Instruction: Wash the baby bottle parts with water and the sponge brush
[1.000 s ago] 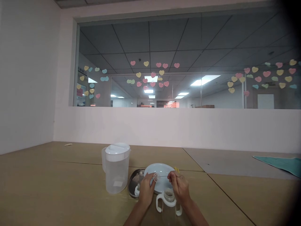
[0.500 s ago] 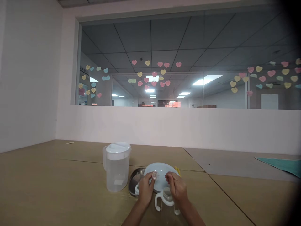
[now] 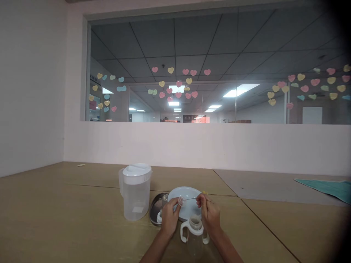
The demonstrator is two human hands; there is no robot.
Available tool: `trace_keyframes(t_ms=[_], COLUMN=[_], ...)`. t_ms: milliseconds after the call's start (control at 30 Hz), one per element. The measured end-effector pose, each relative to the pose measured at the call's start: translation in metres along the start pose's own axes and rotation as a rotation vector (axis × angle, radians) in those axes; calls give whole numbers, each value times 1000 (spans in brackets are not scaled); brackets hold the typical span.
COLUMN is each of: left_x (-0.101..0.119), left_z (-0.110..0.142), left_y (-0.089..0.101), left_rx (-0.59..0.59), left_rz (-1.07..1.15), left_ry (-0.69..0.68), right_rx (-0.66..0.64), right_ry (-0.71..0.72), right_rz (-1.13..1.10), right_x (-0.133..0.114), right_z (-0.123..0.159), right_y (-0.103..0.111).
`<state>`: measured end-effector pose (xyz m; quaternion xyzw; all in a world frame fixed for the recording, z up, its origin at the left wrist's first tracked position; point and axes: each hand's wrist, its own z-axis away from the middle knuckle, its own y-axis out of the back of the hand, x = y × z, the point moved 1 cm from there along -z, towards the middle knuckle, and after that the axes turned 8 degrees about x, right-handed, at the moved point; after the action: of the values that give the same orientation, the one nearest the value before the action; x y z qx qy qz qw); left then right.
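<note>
Spanning gap between hands (image 3: 170,216) (image 3: 211,215): thin rod (image 3: 190,199), pinched right; clear round piece (image 3: 181,201) pinched left.

There was room to pass along the left edge of the table (image 3: 55,212). Toward the far edge, the pitcher (image 3: 136,197), metal dish (image 3: 155,210), white bowl (image 3: 189,209) and two-handled bottle (image 3: 195,230) blocked the way.

From here I count two hands, one left hand (image 3: 170,218) and one right hand (image 3: 211,216), plus one stick (image 3: 190,199) and one clear piece (image 3: 181,201). There are one jug (image 3: 136,197), one bottle (image 3: 195,230) with two handles (image 3: 182,235), one plate (image 3: 189,212), one dish (image 3: 154,209) with at least two parts (image 3: 159,218) in it, one chip (image 3: 80,165) and one cloth (image 3: 326,189). On the window (image 3: 153,40) I make it roughly fifty hearts (image 3: 207,72).
</note>
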<state>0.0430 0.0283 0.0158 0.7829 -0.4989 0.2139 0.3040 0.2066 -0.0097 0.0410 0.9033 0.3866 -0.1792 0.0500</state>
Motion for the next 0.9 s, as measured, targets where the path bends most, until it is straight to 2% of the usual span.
trace_keyframes(t_ms=[100,233,467,633,900], left_x=[-1,-3,-1,0,16], left_z=[0,-1,-1,-3,-3], left_y=[0,-1,-2,-1,2], left_rx=[-14,22,48,70,-4], left_rz=[-2,35,51,82,123], left_ry=[1,2,8,17,-26], right_rx=[-21,-118,-327,-424,-494], right_ry=[4,41,138,58,-90], right_rz=[-13,-56,-153,-153,-135], right_x=[0,-4,-29,-35,-26], right_z=[1,2,1,1,-1], right_y=[0,-2,-12,-18,-18])
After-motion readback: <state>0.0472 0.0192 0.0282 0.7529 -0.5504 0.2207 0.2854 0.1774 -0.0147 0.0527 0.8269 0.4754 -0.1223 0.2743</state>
